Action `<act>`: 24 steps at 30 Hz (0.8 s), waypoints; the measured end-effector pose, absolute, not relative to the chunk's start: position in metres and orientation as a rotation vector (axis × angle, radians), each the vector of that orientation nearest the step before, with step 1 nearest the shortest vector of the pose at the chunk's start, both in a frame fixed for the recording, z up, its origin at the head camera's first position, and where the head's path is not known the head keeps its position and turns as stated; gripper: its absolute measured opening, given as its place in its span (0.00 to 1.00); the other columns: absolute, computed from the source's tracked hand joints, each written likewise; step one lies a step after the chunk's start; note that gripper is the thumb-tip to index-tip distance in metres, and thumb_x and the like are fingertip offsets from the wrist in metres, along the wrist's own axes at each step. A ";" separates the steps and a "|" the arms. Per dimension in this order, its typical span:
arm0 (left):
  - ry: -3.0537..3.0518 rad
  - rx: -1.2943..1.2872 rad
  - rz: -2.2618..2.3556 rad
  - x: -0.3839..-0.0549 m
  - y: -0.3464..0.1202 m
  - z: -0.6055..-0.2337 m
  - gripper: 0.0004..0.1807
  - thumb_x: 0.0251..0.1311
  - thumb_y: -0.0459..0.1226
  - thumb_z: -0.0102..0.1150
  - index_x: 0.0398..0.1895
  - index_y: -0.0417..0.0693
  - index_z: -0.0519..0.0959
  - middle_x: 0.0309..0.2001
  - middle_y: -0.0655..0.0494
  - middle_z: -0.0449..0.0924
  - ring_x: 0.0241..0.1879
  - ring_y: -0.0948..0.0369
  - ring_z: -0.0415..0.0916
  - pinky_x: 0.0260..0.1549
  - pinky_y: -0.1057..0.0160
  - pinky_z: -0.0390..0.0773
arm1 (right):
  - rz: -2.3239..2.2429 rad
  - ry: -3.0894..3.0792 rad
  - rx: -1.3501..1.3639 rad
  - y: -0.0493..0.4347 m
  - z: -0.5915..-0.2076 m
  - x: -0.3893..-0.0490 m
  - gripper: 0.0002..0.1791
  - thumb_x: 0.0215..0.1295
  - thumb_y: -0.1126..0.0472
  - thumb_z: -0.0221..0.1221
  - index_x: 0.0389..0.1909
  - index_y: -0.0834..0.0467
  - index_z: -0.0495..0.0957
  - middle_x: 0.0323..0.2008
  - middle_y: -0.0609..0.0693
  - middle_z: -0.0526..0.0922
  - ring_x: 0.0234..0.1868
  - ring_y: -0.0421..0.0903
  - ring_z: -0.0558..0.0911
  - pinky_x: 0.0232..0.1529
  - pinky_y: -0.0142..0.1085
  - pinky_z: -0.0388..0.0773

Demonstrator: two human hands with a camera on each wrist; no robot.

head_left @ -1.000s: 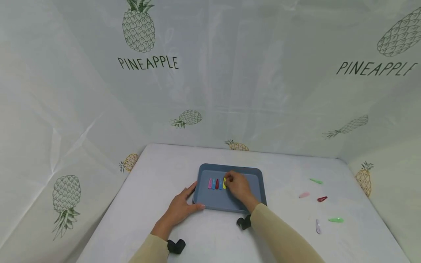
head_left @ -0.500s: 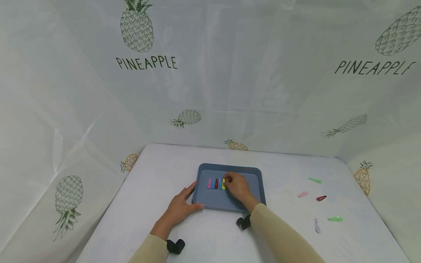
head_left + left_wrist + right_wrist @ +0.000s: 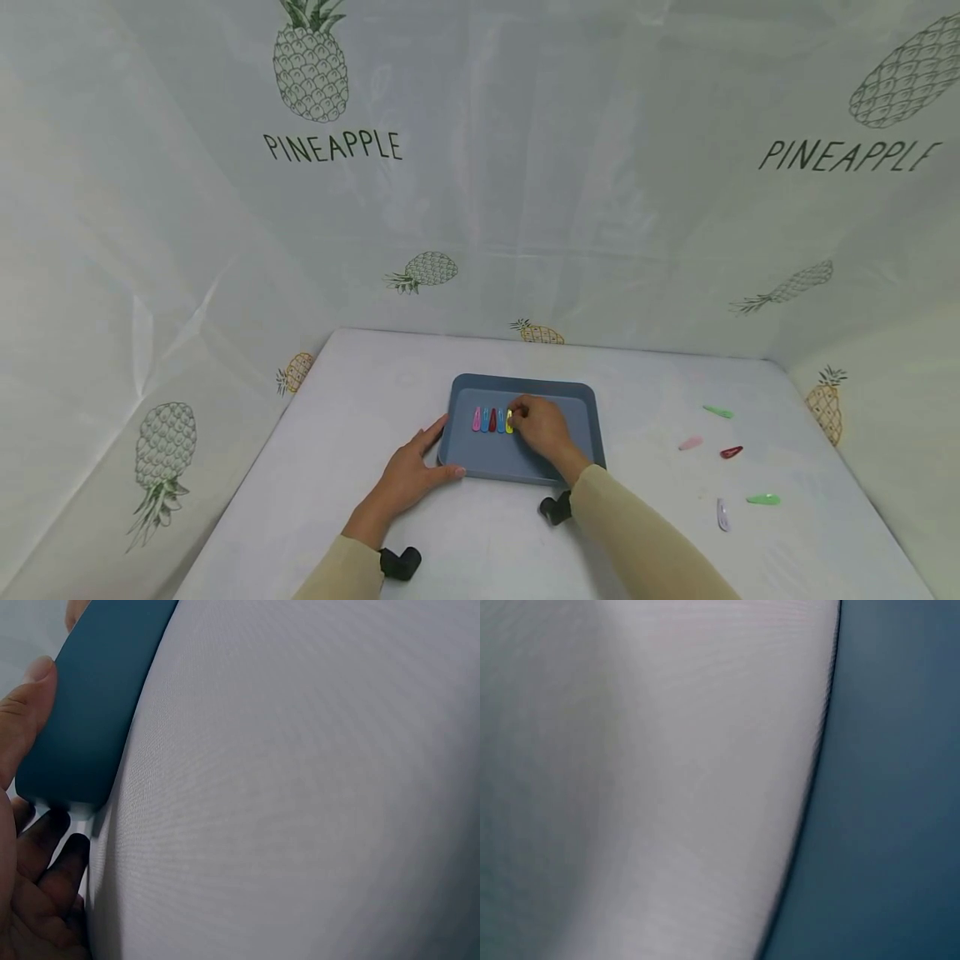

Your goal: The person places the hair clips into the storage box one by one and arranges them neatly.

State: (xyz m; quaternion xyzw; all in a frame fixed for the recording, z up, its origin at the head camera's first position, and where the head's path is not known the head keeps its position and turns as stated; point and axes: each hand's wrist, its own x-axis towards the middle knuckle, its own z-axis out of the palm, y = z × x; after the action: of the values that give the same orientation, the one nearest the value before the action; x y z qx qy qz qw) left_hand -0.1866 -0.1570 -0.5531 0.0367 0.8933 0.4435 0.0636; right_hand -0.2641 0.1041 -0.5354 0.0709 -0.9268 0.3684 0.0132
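The right hand [image 3: 545, 427] pinches the yellow clip [image 3: 509, 422] on the tray [image 3: 491, 458]; the left hand [image 3: 408, 481] rests spread at its near-left corner. Looks like lining up to me, and next calls for a gentle release, leaving the neighbouring blue clip [image 3: 500, 422] undisturbed.

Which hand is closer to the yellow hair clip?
Right. The right hand has its fingertips at the yellow hair clip; the left hand is farther off, touching the blue tray at its near left corner.

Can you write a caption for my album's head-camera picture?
Right hand touches a yellow hair clip; left hand touches the blue tray.
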 end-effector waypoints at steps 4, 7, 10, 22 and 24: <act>2.700 0.109 1.339 -0.186 -0.157 -0.553 0.54 0.52 0.62 0.78 0.83 0.73 0.62 0.81 0.42 0.61 0.81 0.35 0.54 0.72 0.26 0.60 | 1.154 -2.895 0.210 0.104 -0.535 -0.264 0.06 0.66 0.65 0.68 0.42 0.59 0.88 0.30 0.46 0.85 0.31 0.42 0.77 0.33 0.38 0.75; 2.701 0.108 1.335 -0.186 -0.157 -0.554 0.55 0.51 0.63 0.78 0.83 0.73 0.61 0.81 0.43 0.61 0.81 0.35 0.54 0.72 0.26 0.61 | 1.160 -2.902 0.192 0.104 -0.535 -0.264 0.06 0.67 0.65 0.68 0.42 0.59 0.88 0.30 0.46 0.85 0.31 0.42 0.77 0.34 0.38 0.75; 2.700 0.107 1.334 -0.186 -0.157 -0.553 0.55 0.51 0.63 0.78 0.83 0.73 0.61 0.81 0.44 0.61 0.81 0.35 0.54 0.72 0.26 0.60 | 1.173 -2.904 0.180 0.104 -0.535 -0.264 0.06 0.67 0.64 0.68 0.43 0.59 0.89 0.30 0.46 0.85 0.31 0.42 0.78 0.34 0.38 0.76; 2.707 0.139 1.344 -0.187 -0.158 -0.556 0.55 0.51 0.63 0.78 0.83 0.72 0.61 0.81 0.42 0.61 0.80 0.34 0.55 0.71 0.25 0.61 | 1.308 -2.857 0.137 0.110 -0.538 -0.267 0.07 0.68 0.63 0.66 0.45 0.57 0.89 0.35 0.47 0.86 0.36 0.44 0.79 0.40 0.39 0.77; 2.707 0.131 1.345 -0.186 -0.159 -0.557 0.55 0.51 0.64 0.78 0.83 0.73 0.61 0.81 0.44 0.61 0.80 0.35 0.55 0.71 0.25 0.61 | 1.356 -2.826 0.141 0.111 -0.536 -0.267 0.08 0.69 0.64 0.66 0.46 0.58 0.89 0.38 0.49 0.87 0.39 0.44 0.80 0.42 0.41 0.79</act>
State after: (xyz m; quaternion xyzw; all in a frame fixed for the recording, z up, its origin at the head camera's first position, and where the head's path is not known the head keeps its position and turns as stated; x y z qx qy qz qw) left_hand -0.1863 -0.1591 -0.5568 0.0434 0.8931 0.4439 0.0580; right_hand -0.2666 0.1110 -0.5364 0.0449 -0.9006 0.4322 0.0021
